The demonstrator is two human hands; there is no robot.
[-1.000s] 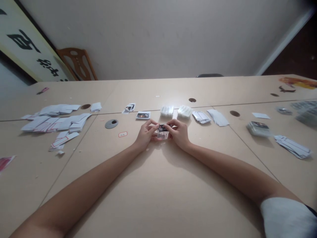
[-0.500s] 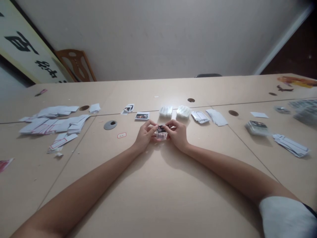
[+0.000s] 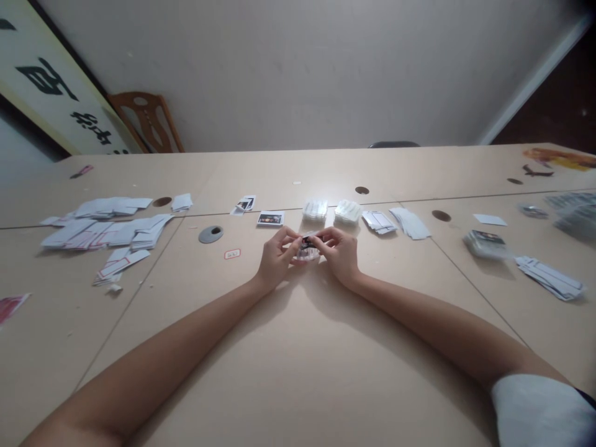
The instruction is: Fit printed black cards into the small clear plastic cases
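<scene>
Both hands meet at the middle of the table, pinching a small dark printed card (image 3: 308, 241) with clear plastic (image 3: 307, 253) on its near side. My left hand (image 3: 275, 259) grips the left edge between thumb and fingers. The right edge is pinched by my right hand (image 3: 341, 256). Fingers cover part of the card, so I cannot tell how far it sits inside the plastic. Just beyond the hands lie two stacks of clear plastic sleeves (image 3: 315, 210), (image 3: 347, 212). A small pile of printed cards (image 3: 270, 218) is beyond my left hand.
White slips (image 3: 105, 233) spread over the left side, near a grey cable-hole cover (image 3: 211, 234). More paper slips (image 3: 410, 223) lie right of the sleeves. Farther right are a stack of sleeved cards (image 3: 485, 244) and a fanned paper pile (image 3: 549, 277). Scissors (image 3: 82, 171) rest far left.
The whole view has shifted slightly. Both hands keep their pinch, and the card and plastic between them have tilted a little, with the fingers slightly repositioned.
</scene>
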